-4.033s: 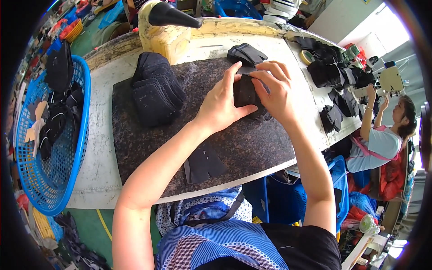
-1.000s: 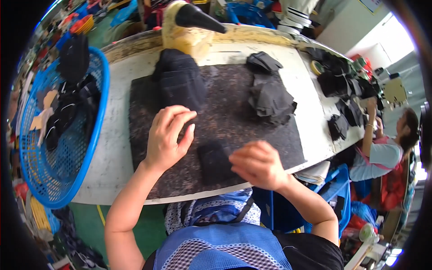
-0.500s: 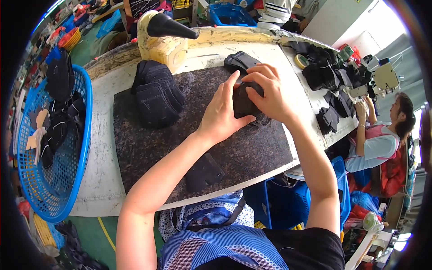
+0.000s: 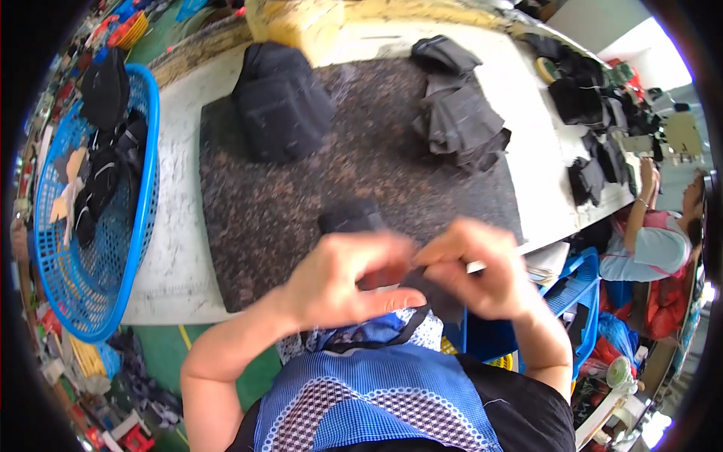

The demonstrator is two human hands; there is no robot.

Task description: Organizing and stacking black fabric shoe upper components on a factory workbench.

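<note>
My right hand, blurred by motion, pinches a small black fabric piece over the table's front edge. Facing it, my left hand has its thumb and fingers apart. The left thumb tip reaches the side of that piece; whether it presses on it I cannot tell. Just beyond my left hand, a flat black piece lies on the dark speckled board. At the board's right sits a loose stack of black pieces, with a smaller black bundle behind it. A larger black pile rests at the back left.
A blue plastic basket holding black parts leans at the table's left. Behind the board is a cream machine base. More black bundles lie on the right, near a seated co-worker. Blue crates stand below the right edge.
Both hands have come from the right-hand stack back toward my body, and a black piece is now in my right hand. The view has tipped downward, and the machine's black horn has left it.
</note>
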